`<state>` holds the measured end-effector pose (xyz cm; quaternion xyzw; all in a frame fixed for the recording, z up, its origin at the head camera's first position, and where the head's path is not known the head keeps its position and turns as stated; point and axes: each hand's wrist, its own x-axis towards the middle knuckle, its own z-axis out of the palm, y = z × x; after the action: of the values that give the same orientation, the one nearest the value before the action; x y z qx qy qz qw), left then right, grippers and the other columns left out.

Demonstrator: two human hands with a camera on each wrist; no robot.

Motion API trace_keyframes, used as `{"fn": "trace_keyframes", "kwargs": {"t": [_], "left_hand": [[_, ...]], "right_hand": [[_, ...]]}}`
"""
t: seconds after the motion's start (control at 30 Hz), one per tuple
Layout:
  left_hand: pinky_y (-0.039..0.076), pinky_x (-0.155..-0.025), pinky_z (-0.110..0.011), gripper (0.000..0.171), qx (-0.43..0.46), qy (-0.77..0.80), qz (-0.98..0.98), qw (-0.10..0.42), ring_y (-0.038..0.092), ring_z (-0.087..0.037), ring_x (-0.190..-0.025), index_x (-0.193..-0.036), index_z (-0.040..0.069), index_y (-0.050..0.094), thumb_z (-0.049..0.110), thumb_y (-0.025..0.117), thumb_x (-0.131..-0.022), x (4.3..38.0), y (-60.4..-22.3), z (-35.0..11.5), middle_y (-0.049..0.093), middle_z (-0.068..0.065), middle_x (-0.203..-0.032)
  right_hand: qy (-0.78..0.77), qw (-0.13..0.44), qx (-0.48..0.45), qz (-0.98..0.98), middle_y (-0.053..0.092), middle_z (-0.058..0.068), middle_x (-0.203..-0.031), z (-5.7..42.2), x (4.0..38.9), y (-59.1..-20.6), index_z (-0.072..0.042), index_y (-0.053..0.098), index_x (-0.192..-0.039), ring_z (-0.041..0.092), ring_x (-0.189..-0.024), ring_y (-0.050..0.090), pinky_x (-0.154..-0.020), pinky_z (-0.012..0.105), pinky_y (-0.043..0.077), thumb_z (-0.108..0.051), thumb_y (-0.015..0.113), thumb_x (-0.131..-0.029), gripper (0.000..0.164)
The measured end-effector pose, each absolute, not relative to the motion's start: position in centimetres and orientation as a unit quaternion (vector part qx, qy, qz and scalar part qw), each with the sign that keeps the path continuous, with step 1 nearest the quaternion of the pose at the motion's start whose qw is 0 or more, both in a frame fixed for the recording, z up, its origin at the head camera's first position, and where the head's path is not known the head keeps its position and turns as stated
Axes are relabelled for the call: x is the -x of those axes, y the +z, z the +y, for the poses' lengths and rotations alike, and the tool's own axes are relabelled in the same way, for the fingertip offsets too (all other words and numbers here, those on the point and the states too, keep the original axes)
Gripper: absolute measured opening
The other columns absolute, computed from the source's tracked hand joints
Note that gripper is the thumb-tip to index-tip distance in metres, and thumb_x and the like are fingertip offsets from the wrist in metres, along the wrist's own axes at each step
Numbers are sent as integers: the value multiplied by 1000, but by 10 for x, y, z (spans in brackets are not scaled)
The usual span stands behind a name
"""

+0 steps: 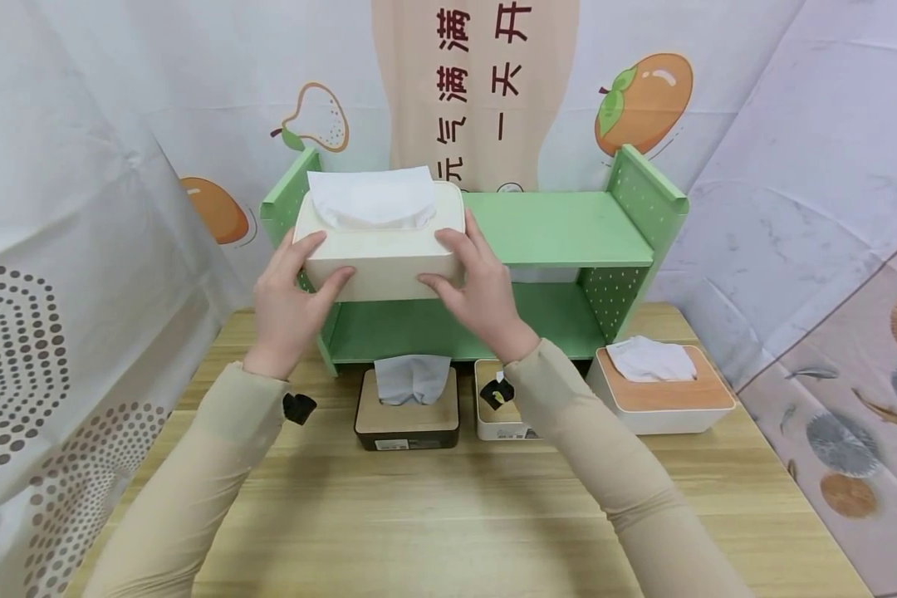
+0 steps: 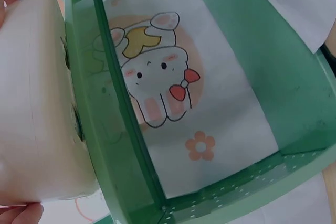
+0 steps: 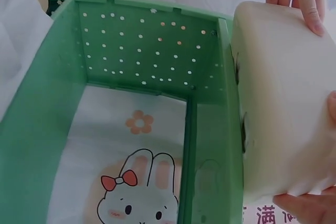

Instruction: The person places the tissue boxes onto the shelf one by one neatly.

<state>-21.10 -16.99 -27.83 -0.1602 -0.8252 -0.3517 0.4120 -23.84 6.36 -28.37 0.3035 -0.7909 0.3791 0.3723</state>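
The cream tissue box (image 1: pixel 383 241) is gripped at both ends, fingers of the left hand (image 1: pixel 287 303) and right hand (image 1: pixel 478 291) curled round it, on the green shelf (image 1: pixel 561 228) top at ten o'clock, and is best kept level, squared to the edge.

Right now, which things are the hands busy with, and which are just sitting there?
In use:
left hand
right hand
cream tissue box, gripped at both ends
green shelf, under the box

Just sitting on the table:
dark tissue box
small white box
white wood-lidded tissue box
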Motion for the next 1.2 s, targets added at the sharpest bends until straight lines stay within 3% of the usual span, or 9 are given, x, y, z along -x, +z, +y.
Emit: {"fn": "trace_keyframes", "kwargs": {"t": [0.23,0.4,0.53,0.67,0.83,1.07,1.2], "left_hand": [[50,-75,-48,53,149,-346,-838,395,52,-38,-123,-125,2,59,22,78,-79,221,-270,-172,51,-22,-137],[50,-82,-48,52,133,-351,-849,372,48,-36,-128,-126,3,59,25,75,-81,230,-262,-173,57,-18,-131],[46,-77,-41,52,117,-343,-866,344,59,-30,-101,-128,6,58,30,72,-84,239,-255,-174,59,-13,-129],[44,-74,-38,55,109,-338,-879,317,54,-28,-85,-131,8,55,35,69,-86,246,-251,-175,58,-12,-130],[45,-74,-38,55,97,-347,-882,304,53,-28,-83,-131,8,55,35,69,-86,252,-249,-176,59,-13,-126],[49,-89,-44,56,84,-371,-880,285,57,-28,-109,-132,9,55,36,69,-86,263,-243,-174,57,-12,-132],[47,-92,-44,55,75,-388,-876,276,56,-28,-112,-132,8,54,33,70,-86,269,-241,-174,56,-12,-133]], "right_hand": [[389,325,-287,-813,36,27,-146,62,247,-272,-2,56,-120,37,-135,38,-97,45,47,-18,78,-79,49],[394,305,-280,-820,37,24,-147,61,257,-267,-3,55,-122,34,-137,35,-95,44,48,-21,77,-80,51],[395,287,-269,-830,43,19,-145,60,266,-262,-5,54,-125,33,-139,32,-100,44,45,-24,76,-81,53],[397,259,-255,-843,47,14,-143,59,271,-257,-6,54,-126,31,-141,30,-107,44,37,-25,76,-81,54],[393,240,-246,-853,48,12,-142,57,279,-253,-7,53,-127,28,-141,31,-108,42,37,-25,76,-81,55],[392,213,-224,-866,47,11,-143,56,290,-245,-10,51,-130,26,-131,44,-105,40,40,-25,76,-80,58],[389,199,-223,-872,48,8,-140,55,297,-244,-10,50,-132,25,-121,50,-101,40,42,-26,76,-81,60]]}}
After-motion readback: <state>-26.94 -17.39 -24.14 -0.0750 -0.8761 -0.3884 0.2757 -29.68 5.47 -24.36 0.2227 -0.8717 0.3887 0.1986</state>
